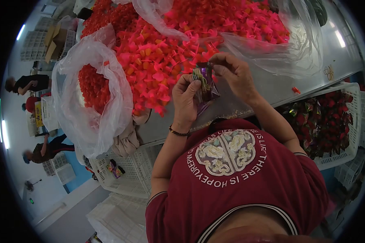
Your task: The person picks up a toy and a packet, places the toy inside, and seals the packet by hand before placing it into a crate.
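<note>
My left hand [185, 97], with a beaded bracelet on its wrist, holds a shiny purple plastic packet [208, 90] between thumb and fingers. The packet stands roughly upright above the table's near edge. At the packet's top right corner, my right hand [234, 77] has its thumb and index finger pinched together on the rim. Whether anything is inside the packet cannot be seen. Just beyond both hands spreads a big heap of pink and red plastic pieces [150, 60] on the metal table [247, 107].
An open clear plastic bag [123, 87] with small red pieces stands at left. More clear sheeting [267, 56] covers the heap's right side. A white crate [355, 121] of dark packets stands right; another crate [127, 172] holds a few packets. Several people are in the left background.
</note>
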### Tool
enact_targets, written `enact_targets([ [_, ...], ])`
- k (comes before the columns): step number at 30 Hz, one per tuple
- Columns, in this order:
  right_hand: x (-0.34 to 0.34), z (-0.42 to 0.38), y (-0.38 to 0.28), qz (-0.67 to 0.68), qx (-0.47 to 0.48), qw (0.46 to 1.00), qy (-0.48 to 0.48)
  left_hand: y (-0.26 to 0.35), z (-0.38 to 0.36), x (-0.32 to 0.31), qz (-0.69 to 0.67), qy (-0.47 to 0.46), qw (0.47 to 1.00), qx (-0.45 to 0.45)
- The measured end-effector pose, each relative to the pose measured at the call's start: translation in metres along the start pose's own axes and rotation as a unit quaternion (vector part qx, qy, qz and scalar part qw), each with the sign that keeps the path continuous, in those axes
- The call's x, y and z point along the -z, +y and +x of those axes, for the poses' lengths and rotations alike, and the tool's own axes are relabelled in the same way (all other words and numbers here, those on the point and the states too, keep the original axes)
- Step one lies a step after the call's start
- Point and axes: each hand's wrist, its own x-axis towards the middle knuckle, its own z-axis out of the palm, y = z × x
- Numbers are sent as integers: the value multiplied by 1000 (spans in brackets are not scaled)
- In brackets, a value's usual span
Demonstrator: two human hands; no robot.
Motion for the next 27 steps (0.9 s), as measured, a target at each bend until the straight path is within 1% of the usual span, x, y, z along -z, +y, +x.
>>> enact_targets([
  [1,2,2,-4,1,1,1000,1,1,0,-1,2,-1,1000,1],
  [3,10,6,-12,-121,55,989,-57,5,-1,-4,18,-3,1000,0],
  [4,12,9,-13,-121,54,990,-55,5,-2,-3,19,-5,1000,2],
  [6,13,13,-14,-207,191,954,-106,3,-2,1,33,-15,999,2],
  [7,16,15,-13,-206,190,954,-106,2,-2,2,33,-15,999,3],
  [9,20,17,-10,-278,203,924,-170,0,-2,4,77,-9,997,-15],
  [10,20,18,-11,-277,203,924,-170,1,-3,3,77,-9,997,-15],
  [12,21,18,-15,-381,211,877,-201,3,-5,0,212,-26,972,-93],
  [13,19,18,-15,-382,211,877,-201,1,-5,1,212,-27,972,-93],
  [15,15,19,-12,-243,133,927,-253,-4,-3,5,264,-26,957,-116],
  [16,13,18,-8,-243,132,927,-253,-3,-4,3,263,-25,957,-116],
  [18,10,17,0,-142,104,957,-230,1,-6,-3,218,-25,970,-101],
  [19,10,15,0,-141,103,957,-231,1,-6,-2,218,-24,971,-100],
  [21,8,13,-2,-107,44,968,-222,2,-5,1,228,-22,968,-98],
  [25,9,13,-2,-87,39,971,-221,3,-3,4,226,-29,969,-97],
  [27,10,15,-14,-157,56,957,-236,4,-1,6,202,-40,975,-81],
])
